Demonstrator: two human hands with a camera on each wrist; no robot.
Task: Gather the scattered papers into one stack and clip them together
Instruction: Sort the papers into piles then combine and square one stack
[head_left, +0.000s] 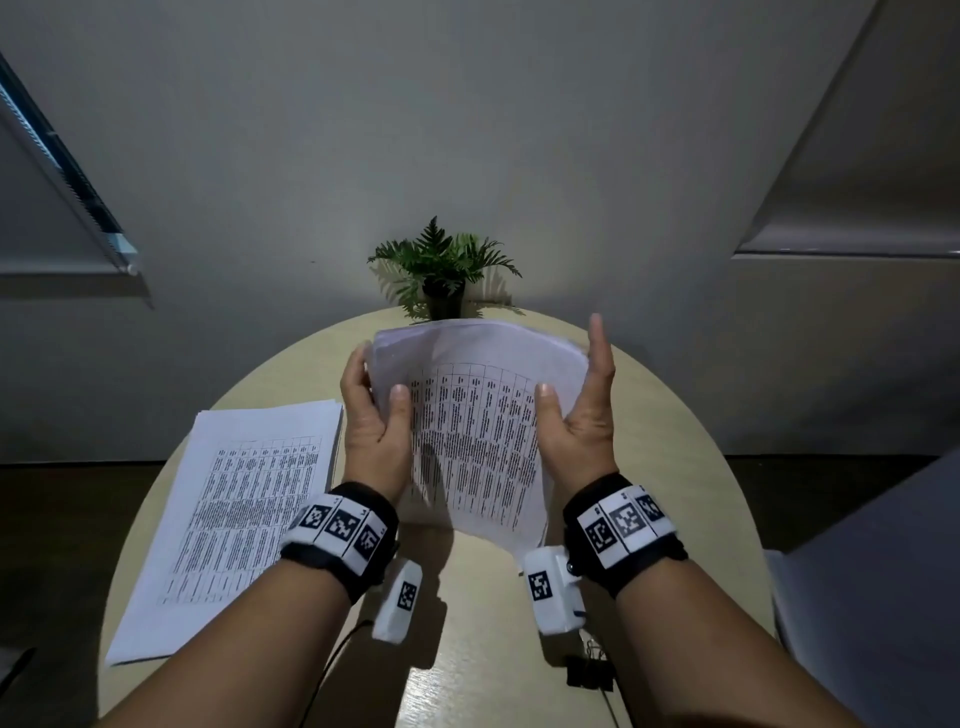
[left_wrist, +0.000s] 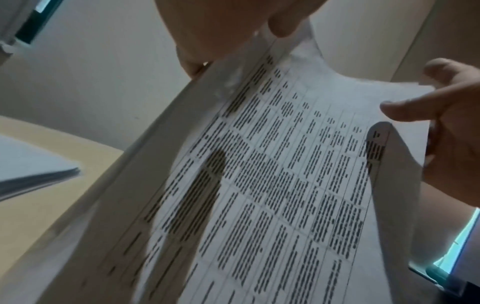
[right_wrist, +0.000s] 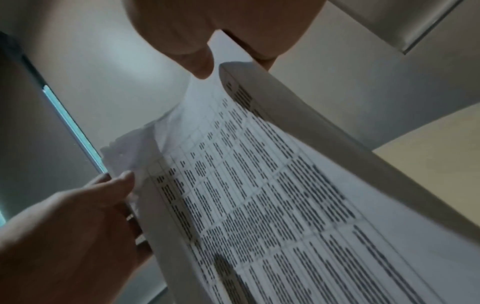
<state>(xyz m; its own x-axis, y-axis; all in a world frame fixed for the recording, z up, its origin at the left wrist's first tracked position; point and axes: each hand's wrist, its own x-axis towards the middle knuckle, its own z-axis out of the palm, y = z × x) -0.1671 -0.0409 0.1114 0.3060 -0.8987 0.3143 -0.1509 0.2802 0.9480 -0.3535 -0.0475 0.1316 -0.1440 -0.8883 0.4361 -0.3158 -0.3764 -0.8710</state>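
Standing on its near edge on the round table (head_left: 649, 415), a sheaf of papers (head_left: 467, 415) bows between both hands in the head view. The left hand (head_left: 371, 421) grasps its left edge, thumb on the printed face and fingers curled behind. The right hand (head_left: 582, 415) flanks the right edge with fingers straight, thumb resting on the face. A second stack (head_left: 234, 514) lies flat on the left of the table, a black binder clip (head_left: 587, 670) at the near right, a potted plant (head_left: 441, 270) at the far edge.

Left wrist view: the thumb (left_wrist: 283, 20) presses the printed sheet, with the right hand's fingers (left_wrist: 415, 112) at the opposite edge.

Right wrist view: the right thumb (right_wrist: 200, 61) lies on the sheaf, and the left hand grips the left edge.
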